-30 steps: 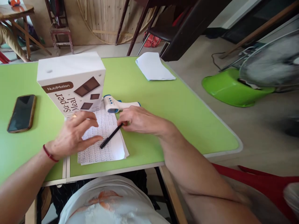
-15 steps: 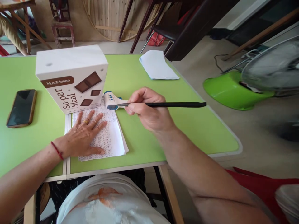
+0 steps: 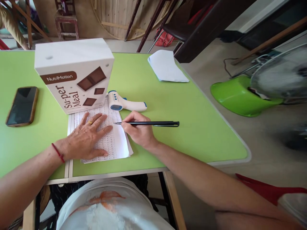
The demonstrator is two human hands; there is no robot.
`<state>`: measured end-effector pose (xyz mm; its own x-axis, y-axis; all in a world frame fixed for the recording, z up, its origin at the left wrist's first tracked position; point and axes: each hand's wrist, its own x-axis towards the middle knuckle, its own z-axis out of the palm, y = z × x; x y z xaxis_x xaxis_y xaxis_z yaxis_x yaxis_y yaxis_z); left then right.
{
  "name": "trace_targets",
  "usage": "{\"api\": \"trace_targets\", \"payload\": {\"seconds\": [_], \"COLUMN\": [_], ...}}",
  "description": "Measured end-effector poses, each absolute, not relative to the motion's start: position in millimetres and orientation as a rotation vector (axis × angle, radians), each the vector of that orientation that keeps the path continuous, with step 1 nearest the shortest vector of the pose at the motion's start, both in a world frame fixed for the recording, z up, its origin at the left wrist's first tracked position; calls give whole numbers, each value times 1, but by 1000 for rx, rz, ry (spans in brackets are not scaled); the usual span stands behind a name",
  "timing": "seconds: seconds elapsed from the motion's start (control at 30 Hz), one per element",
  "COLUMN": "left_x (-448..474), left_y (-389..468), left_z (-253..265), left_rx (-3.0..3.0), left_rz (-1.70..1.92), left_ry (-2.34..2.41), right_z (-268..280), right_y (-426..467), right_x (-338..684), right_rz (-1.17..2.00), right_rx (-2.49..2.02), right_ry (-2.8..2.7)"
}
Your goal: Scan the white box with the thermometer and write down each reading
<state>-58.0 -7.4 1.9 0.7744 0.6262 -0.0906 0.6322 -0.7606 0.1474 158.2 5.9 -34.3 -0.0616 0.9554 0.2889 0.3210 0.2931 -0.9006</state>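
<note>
Pen: you had the pen (image 3: 165, 123) over the right part of the written sheets (image 3: 121, 145), its tip pointing left beside the rows of small marks; whether the tip touched could not be told.
Right grip: your right hand (image 3: 138, 131) was closed, pinching the pen close to its tip.
Left grip: your left hand (image 3: 87, 137) lay palm down with spread fingers, gripping nothing.
Holding the sheets: loose edges probably called for firm, even pressure from your left palm, fingers clear of the tip.
Pen angle: the shaft lay low, so a steeper slant would likely have given you finer control.
Pen and sheets, counted: one pen; at least two sheets under your hand, exact number hidden.
Worktop, counted: on the green worktop (image 3: 192, 137) you had one upright box (image 3: 64, 92), one thermometer (image 3: 134, 105), one phone (image 3: 22, 106), and far white paper (image 3: 166, 66), layers uncountable.
Worn, counted: one ring (image 3: 90, 122), one red bracelet (image 3: 58, 153).
</note>
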Motion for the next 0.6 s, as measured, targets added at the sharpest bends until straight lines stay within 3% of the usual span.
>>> {"api": "trace_targets", "payload": {"seconds": [0.6], "left_x": [-51], "left_y": [-12], "left_z": [4], "left_rx": [2790], "left_rz": [72], "left_ry": [1009], "right_z": [-33], "right_y": [4], "right_x": [160], "right_rz": [720], "right_rx": [-1188], "right_ry": [-1756]}}
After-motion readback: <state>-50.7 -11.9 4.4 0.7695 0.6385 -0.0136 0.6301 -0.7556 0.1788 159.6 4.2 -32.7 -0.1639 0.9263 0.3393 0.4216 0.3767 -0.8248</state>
